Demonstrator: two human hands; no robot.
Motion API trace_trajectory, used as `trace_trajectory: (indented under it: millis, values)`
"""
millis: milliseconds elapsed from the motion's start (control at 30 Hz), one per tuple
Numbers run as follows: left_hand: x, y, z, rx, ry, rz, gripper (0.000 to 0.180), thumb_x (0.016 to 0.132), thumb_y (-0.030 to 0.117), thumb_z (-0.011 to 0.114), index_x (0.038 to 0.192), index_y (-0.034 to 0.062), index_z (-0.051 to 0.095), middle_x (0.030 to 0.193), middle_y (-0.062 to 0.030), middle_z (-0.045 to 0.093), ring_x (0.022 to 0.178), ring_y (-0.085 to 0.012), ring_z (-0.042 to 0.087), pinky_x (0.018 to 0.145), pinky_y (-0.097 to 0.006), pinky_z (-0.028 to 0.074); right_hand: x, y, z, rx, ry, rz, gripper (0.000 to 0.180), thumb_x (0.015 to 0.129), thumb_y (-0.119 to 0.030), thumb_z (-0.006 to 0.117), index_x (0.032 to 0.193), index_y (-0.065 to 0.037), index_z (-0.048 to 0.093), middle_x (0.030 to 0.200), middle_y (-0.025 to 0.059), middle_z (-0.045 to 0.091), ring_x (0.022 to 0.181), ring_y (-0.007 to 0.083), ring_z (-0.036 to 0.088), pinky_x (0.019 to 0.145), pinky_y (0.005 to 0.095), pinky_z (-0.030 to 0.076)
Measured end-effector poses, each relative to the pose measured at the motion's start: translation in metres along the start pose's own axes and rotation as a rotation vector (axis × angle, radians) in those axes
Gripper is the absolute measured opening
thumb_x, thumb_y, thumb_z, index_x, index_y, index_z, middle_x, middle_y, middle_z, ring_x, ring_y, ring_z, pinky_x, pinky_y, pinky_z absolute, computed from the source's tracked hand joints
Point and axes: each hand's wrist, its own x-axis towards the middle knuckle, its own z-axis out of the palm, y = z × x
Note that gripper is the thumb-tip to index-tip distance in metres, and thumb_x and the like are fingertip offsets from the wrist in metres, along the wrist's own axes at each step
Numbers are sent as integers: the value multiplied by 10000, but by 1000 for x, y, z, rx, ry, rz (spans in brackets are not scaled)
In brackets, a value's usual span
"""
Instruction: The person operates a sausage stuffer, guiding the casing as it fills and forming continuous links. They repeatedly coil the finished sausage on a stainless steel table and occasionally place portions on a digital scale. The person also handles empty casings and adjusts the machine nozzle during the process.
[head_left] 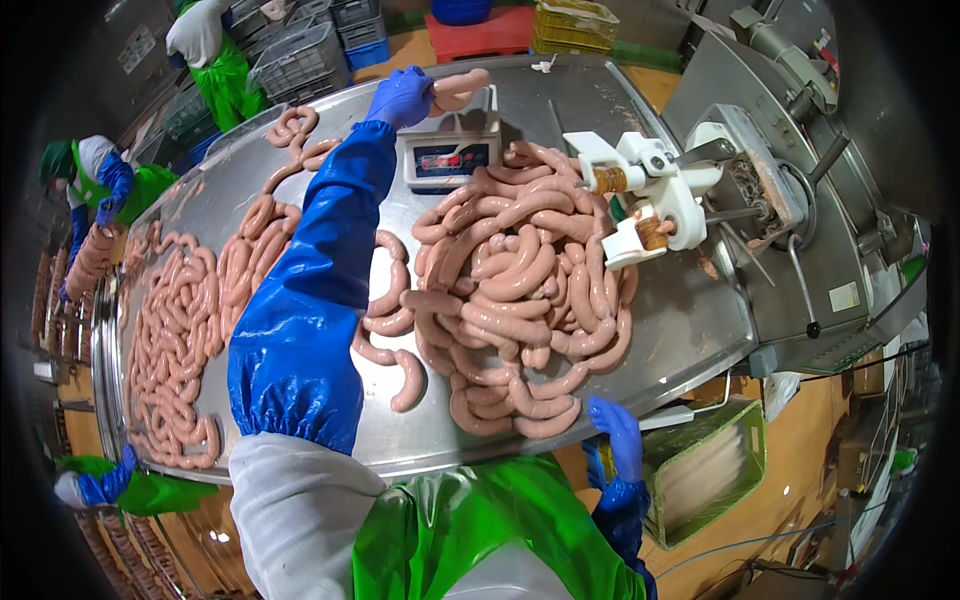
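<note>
My left arm in a blue sleeve stretches across the steel table point(690, 340). At its far end my left hand point(400, 97), in a blue glove, is closed on the end of a short link of sausages point(462, 88). These lie at the top of a small white digital scale point(450, 160); the glove hides part of them. My right hand point(617, 435), also gloved blue, holds nothing at the table's near edge, its fingers stretched out beside a big coiled heap of linked sausages point(520, 270). A shorter link of sausages point(388, 300) lies left of that heap.
A sausage-filling machine point(660, 190) with white holders stands at the right. More sausages point(175, 350) cover the table's left side. A green crate point(710, 470) sits below the near right edge. Co-workers in green aprons point(225, 85) stand along the left, near grey crates point(300, 60).
</note>
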Motion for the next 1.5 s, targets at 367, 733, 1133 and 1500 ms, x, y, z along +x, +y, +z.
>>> trace_trajectory:
  millis: [367,733,1133,1500]
  values:
    - [-328,36,22,-239,-991,-394,401,830,424,597,1014,73,664,943,-159,678,902,-317,644,787,-425,510,-7,-27,13,-103,-451,-183,336,937,-143,481,1210,9,606,1122,57,645,1021,116,565,925,280,423]
    - [-502,151,-35,-935,-645,-943,555,843,363,638,1227,-34,578,1070,-141,667,983,-208,626,870,-345,488,106,-8,326,318,-1135,592,368,975,-251,504,1276,-40,514,1047,107,638,919,203,613,769,273,505]
    - [-577,39,-161,-2263,-20,-1182,260,942,195,547,1106,-6,569,780,-12,562,565,-99,538,488,-190,476,-101,4,448,107,-1159,93,336,981,-270,422,840,1,563,699,88,601,633,166,588,635,326,482]
    - [-628,-2,-217,-1098,-65,-1470,250,856,274,661,911,30,657,674,-5,554,489,-64,397,449,-222,276,-184,121,458,163,-1377,-109,296,981,-249,444,889,-4,583,886,100,634,883,223,625,838,353,471]
